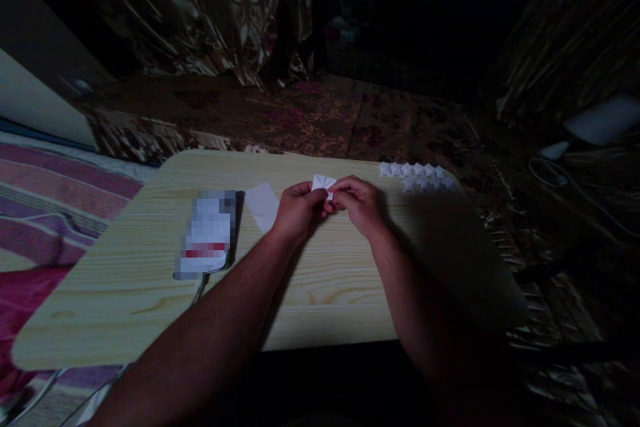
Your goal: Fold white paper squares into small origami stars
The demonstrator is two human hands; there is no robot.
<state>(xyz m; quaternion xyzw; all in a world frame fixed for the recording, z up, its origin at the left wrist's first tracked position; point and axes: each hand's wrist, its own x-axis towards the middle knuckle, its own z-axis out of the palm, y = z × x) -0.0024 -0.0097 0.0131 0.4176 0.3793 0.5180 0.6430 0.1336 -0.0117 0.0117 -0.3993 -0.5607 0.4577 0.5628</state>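
Observation:
Both my hands meet over the middle of a light wooden table [150,293]. My left hand [296,211] and my right hand [356,201] pinch a small white folded paper piece [324,183] between their fingertips, held just above the tabletop. A flat white paper sheet [263,205] lies on the table just left of my left hand. Several small white folded paper pieces [417,177] sit in rows at the table's far right corner.
A phone [207,233] with a blurred screen lies on the table's left part, a cable running off the near edge. A striped cloth [45,207] lies to the left. Patterned carpet [310,117] and shiny curtains fill the dark background. A white object [597,121] rests at the right.

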